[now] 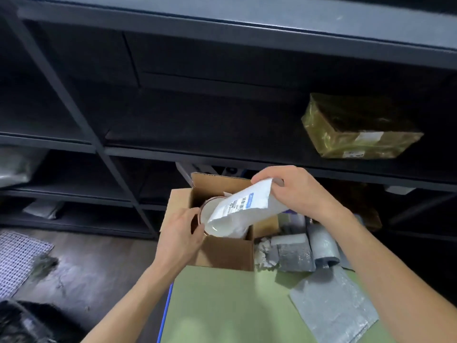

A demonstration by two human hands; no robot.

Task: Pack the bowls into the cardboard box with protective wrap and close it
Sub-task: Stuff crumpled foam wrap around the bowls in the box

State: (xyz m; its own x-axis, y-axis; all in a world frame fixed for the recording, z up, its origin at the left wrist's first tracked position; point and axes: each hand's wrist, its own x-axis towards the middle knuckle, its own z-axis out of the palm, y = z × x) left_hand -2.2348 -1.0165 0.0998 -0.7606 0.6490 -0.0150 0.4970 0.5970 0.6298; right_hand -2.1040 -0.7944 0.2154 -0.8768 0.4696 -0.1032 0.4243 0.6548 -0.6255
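Note:
An open cardboard box stands at the far edge of a green table. A white bowl with a brown rim sits tilted inside the box. My left hand grips the bowl's left rim at the box's edge. My right hand holds the top of a white padded wrap bag with a barcode label; the bag slants down into the box, partly over the bowl. The box's bottom is hidden.
Grey bubble-wrap pieces and rolled grey packets lie on the table to the right of the box. Dark shelving stands behind; a tape-wrapped parcel sits on a shelf. Wooden floor with a mesh mat is at left.

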